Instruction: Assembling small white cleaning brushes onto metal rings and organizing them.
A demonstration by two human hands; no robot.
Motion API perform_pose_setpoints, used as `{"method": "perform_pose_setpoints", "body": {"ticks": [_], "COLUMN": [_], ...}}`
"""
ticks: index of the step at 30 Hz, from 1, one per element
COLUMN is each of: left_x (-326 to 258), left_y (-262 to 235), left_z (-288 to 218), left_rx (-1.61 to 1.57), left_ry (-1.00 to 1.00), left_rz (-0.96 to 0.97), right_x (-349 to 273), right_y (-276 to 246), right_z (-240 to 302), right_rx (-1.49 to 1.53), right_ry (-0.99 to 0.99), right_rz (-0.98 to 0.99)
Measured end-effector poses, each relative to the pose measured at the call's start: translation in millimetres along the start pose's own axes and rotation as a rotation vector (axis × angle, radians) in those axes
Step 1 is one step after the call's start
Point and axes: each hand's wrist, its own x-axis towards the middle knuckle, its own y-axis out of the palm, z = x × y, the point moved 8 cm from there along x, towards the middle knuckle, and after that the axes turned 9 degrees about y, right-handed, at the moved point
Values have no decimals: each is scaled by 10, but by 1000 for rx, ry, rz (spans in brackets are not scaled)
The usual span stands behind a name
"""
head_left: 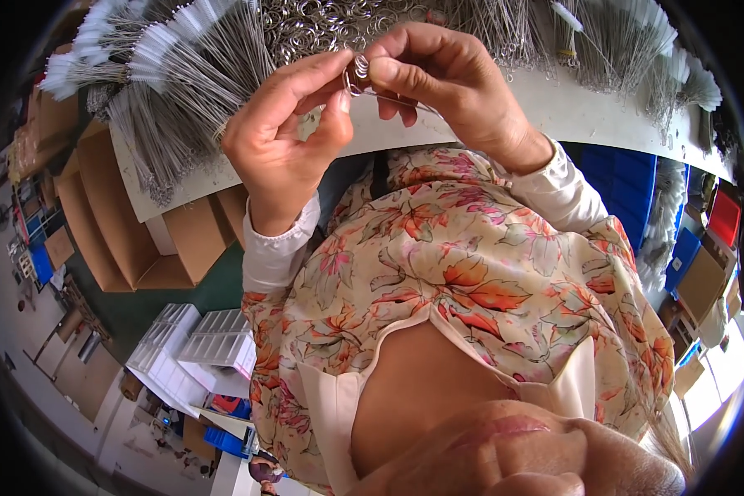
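My left hand (285, 132) and my right hand (446, 83) meet above the edge of a white table (554, 107). Between their fingertips they pinch a small metal ring (360, 68) with a thin wire stem (405, 101) running off to the right under my right fingers. The left thumb and forefinger close on the ring's left side, the right thumb presses on its right side. Behind the hands lies a heap of loose metal rings (322, 25).
Bundles of thin wire brushes with white tips (174, 74) fan over the table's left, with more wire brushes (628, 50) at the right. Cardboard boxes (124, 231) and white plastic trays (198, 343) stand on the floor at left. Blue crates (628, 186) sit at right.
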Motion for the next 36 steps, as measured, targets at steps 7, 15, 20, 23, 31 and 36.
{"method": "perform_pose_setpoints", "body": {"ticks": [7, 15, 20, 23, 31, 36], "left_x": [-25, -38, -59, 18, 435, 406], "left_y": [-5, -2, -44, -173, -949, -988], "left_z": [-36, -28, 129, 530, 1282, 1287], "left_rx": [101, 85, -98, 3, 976, 869], "left_ry": [120, 188, -64, -370, -395, -386], "left_rz": [27, 37, 38, 149, 278, 192], "right_x": [36, 91, 20, -52, 1, 446], "right_y": [22, 52, 15, 11, 15, -697], "right_z": [80, -23, 13, -182, -411, -66], "right_rx": [-230, -184, -374, -886, -1279, -1591], "right_ry": [64, 252, -40, -471, -795, -326], "right_rz": [48, 317, 35, -145, -184, -476]}}
